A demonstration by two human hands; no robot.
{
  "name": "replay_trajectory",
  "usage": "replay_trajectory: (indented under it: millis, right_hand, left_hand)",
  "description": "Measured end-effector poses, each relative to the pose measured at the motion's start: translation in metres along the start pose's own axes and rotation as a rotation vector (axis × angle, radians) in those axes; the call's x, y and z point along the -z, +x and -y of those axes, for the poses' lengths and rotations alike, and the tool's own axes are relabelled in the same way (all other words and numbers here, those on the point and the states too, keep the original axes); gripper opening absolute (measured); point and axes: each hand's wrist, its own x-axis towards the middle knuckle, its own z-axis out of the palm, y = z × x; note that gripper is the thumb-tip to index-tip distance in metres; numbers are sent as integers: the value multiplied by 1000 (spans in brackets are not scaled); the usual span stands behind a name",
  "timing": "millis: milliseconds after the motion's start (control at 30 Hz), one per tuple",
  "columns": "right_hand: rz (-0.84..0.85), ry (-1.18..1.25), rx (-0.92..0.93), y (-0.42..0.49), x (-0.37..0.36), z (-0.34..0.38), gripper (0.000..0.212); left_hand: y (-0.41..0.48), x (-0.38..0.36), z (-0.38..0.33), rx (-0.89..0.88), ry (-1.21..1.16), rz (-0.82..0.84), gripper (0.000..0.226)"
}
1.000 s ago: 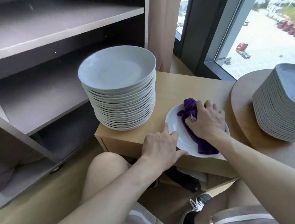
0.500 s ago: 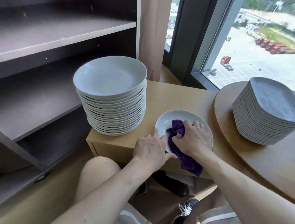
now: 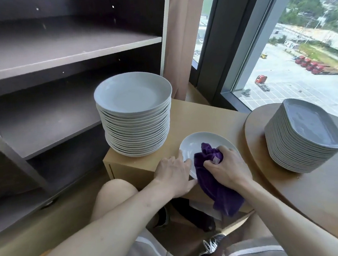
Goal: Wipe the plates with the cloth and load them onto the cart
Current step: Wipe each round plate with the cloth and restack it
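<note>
A single white plate lies on the low wooden cabinet in front of me. My right hand grips a bunched purple cloth and presses it onto the plate's near side; the cloth's tail hangs over the cabinet's front edge. My left hand holds the plate's left rim, thumb under the near edge. A tall stack of round white plates stands on the cabinet's left end.
A grey shelving unit with bare shelves fills the left. A stack of squarish grey plates sits on a round wooden table at right. A curtain and window are behind. My knee and shoes are below.
My right hand has dragged the cloth from the plate's far side toward its near edge, so more cloth hangs over the front. My left hand stays on the rim.
</note>
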Motion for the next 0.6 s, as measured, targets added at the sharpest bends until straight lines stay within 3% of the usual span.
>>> replay_trajectory:
  millis: [200,300,433,600]
  right_hand:
    - [-181,339,-125,-16,21,-13,30]
    - [-206,438,-146,-23,27,-24,30]
    - [-160,461,-73,-25,31,-25,27]
    - [-174,379,171,-27,38,9,31]
  left_hand:
    - [-3,-4,2,-25,-14,30,74]
    - [-3,-4,0,-39,8,63,69]
    - [-5,-4,-4,-25,16,94,62]
    - [-8,-6,-2,26,-59,88,55]
